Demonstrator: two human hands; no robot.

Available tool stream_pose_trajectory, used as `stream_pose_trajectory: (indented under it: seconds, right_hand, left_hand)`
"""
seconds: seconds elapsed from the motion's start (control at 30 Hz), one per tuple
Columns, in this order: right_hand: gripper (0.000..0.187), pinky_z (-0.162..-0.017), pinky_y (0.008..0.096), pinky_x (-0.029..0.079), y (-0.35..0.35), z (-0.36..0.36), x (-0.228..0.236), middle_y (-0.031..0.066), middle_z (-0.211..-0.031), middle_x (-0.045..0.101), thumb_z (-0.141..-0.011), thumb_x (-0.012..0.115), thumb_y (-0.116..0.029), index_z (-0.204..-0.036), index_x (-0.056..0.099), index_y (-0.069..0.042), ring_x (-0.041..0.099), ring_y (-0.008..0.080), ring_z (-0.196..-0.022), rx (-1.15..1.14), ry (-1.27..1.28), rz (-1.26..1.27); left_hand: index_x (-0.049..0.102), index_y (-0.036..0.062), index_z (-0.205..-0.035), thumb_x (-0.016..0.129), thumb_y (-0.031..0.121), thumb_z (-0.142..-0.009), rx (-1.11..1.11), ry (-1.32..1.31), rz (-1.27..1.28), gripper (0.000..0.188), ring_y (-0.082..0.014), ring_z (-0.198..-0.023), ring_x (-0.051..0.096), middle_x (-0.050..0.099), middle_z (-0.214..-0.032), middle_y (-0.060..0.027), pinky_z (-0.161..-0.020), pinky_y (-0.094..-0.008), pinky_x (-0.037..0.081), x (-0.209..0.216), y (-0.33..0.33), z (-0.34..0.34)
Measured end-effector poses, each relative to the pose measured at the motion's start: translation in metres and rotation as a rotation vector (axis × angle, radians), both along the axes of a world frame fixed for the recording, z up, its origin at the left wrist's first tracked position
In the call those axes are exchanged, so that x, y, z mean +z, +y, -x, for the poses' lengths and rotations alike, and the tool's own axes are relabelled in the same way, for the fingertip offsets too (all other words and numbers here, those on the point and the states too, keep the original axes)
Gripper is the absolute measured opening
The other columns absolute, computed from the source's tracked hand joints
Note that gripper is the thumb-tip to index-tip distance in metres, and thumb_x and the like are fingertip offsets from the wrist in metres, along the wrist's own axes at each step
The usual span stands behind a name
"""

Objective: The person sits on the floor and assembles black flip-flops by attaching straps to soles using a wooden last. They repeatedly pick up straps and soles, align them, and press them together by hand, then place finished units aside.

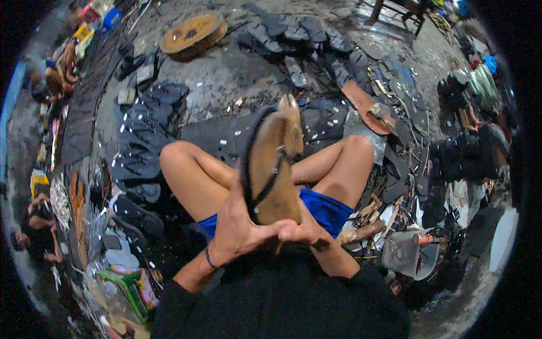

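Observation:
Between my knees I hold a tan foot-shaped form (265, 169) upright, with a black thong strap (276, 164) across it and a black sole (246, 152) along its left edge. My left hand (234, 226) is wrapped round the left side of the lower end, fingers mostly hidden behind it. My right hand (309, 225) grips the right side of the same end. The two thumbs meet in front at the bottom. Close behind the form's upper right stands another tan, pointed piece (293, 121); whether it is joined to the form I cannot tell.
Black soles and sandals lie heaped at left (149, 124) and far ahead (293, 31). A round wooden block (195, 34) stands far left. On the right are a brown strip (364, 104), scraps and a clear plastic tub (402, 257). Other people (62, 73) sit along the left edge.

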State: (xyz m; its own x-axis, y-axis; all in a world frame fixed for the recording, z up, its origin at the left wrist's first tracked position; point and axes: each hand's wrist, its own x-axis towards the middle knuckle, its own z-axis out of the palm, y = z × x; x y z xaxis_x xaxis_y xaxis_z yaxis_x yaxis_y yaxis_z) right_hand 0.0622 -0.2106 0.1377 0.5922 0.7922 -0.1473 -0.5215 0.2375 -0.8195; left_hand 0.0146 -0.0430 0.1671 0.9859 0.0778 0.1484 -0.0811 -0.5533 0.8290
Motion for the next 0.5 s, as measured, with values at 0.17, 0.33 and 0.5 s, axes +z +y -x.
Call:
stream_pose_trajectory:
  seconds: [0.17,0.33,0.5]
  right_hand:
    - [0.089,-0.103,0.0427,0.039,-0.017,0.026,-0.019,0.0183,-0.132,0.050,-0.070,0.056,-0.045,-0.143,0.030,0.000,0.049,0.0317,-0.121,-0.276,0.415,-0.274]
    - [0.079,-0.100,0.0470,0.043,-0.037,0.040,-0.048,0.0211,-0.130,0.052,-0.077,0.053,-0.043,-0.140,0.035,0.001,0.054,0.0340,-0.117,-0.449,0.539,-0.413]
    - [0.076,-0.098,0.0495,0.045,-0.067,0.059,-0.043,0.0239,-0.131,0.052,-0.083,0.050,-0.045,-0.140,0.036,0.003,0.055,0.0368,-0.115,-0.711,0.723,-0.125]
  left_hand:
    - [0.065,-0.0013,-0.110,0.045,0.040,-0.099,-0.078,0.161,0.128,0.047,-0.0305,-0.117,0.046,0.065,-0.105,-0.0173,-0.101,-0.0402,0.029,-0.020,0.017,0.012]
    - [0.064,-0.0008,-0.091,0.040,0.034,-0.102,-0.027,0.321,0.323,0.043,-0.0213,-0.094,0.057,0.066,-0.093,-0.0129,-0.084,-0.0328,0.043,-0.013,0.022,0.001]
    - [0.058,-0.0008,-0.081,0.041,0.032,-0.103,-0.212,0.545,0.473,0.043,-0.0147,-0.068,0.053,0.058,-0.072,-0.0062,-0.065,-0.0308,0.045,-0.029,0.010,0.020]
